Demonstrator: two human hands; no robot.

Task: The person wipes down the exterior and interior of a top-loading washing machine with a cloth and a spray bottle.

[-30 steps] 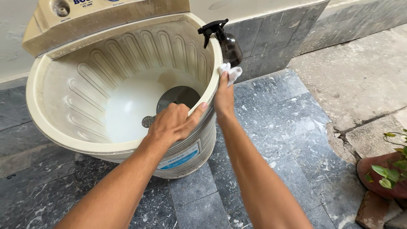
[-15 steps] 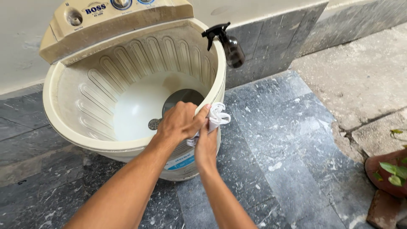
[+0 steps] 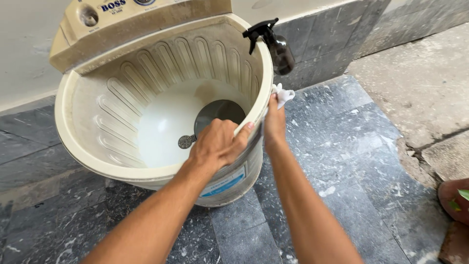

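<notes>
The right hand (image 3: 274, 124) pinches a soft white cloth (image 3: 282, 94) (light, floppy) against the tub rim (image 3: 161, 172); the left hand (image 3: 218, 144) grips the rim.

A blue-and-white rectangular label (image 3: 222, 185) sits on the cream washing tub's (image 3: 146, 173) outer front wall.

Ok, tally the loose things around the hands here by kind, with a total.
Washing tub: 1
Spray bottle, hung on the tub rim: 1
White cloth, in the right hand: 1
Plant pot: 1
Total: 4
The left hand grips the rim.
</notes>
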